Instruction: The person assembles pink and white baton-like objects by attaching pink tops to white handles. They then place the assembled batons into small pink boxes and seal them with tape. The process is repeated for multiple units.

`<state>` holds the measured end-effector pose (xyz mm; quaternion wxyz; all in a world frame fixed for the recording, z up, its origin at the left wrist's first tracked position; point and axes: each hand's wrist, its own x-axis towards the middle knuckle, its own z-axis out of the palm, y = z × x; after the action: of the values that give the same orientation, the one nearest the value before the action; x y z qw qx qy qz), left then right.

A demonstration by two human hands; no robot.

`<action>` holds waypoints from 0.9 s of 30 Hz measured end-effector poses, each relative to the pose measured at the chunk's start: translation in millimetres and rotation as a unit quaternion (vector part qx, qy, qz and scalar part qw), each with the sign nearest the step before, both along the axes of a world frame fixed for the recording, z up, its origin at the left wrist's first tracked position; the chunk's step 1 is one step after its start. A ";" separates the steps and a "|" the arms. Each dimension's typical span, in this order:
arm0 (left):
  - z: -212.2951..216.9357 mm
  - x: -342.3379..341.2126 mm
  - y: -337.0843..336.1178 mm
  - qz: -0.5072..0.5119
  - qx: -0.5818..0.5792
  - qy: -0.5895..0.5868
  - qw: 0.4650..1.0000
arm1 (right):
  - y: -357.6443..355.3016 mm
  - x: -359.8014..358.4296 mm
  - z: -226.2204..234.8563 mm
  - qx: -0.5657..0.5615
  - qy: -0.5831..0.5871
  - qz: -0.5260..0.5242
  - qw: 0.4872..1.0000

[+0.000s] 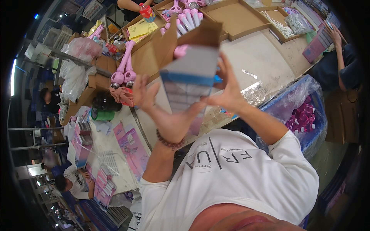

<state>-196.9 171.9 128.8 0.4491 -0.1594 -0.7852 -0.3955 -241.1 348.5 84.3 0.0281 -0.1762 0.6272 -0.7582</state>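
In front of me a blurred carton (189,82), white-grey with a blue band and its brown flaps up, is tilted at chest height. Something pink (180,51) shows at its top. My right hand (228,86) grips the carton's right side, fingers along the edge and thumb near the lower front. My left hand (165,111), with a beaded bracelet at the wrist, is open below and left of it. Its fingers spread away from the carton, while its thumb lies against the lower end. A small blue patch shows between the right hand and the carton.
Pink microphone-shaped toys (125,67) lie left of the carton; others fill a cardboard tray (241,19) area behind. A blue bin (318,127) with magenta bottles stands at right. Flat printed pink cartons (131,148) lie at left. Co-workers sit at left and right.
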 end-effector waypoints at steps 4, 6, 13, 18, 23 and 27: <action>-24.0 16.7 -45.8 0.070 0.016 -0.072 0.995 | 78.8 -57.7 47.3 -0.042 0.049 -0.101 0.993; -49.2 33.1 -70.9 0.117 0.064 -0.152 0.979 | 124.9 -90.6 66.4 -0.069 0.112 -0.143 0.981; -155.2 95.0 -115.0 0.263 0.176 -0.425 0.848 | 210.8 -214.8 44.2 0.113 0.198 -0.351 0.908; -193.1 129.8 -123.2 0.299 0.178 -0.506 0.789 | 243.7 -292.0 -5.1 0.210 0.213 -0.475 0.828; -214.8 153.9 -123.4 0.298 0.227 -0.528 0.762 | 296.3 -355.5 -53.7 0.326 0.241 -0.528 0.747; -245.2 172.9 -131.8 0.338 0.176 -0.525 0.760 | 312.6 -393.4 -68.1 0.293 0.345 -0.439 0.776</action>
<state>-24.0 40.1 -116.4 0.0909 0.4315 -0.8173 -0.3708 -634.4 661.1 16.2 -0.4759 -0.1146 0.7961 -0.3558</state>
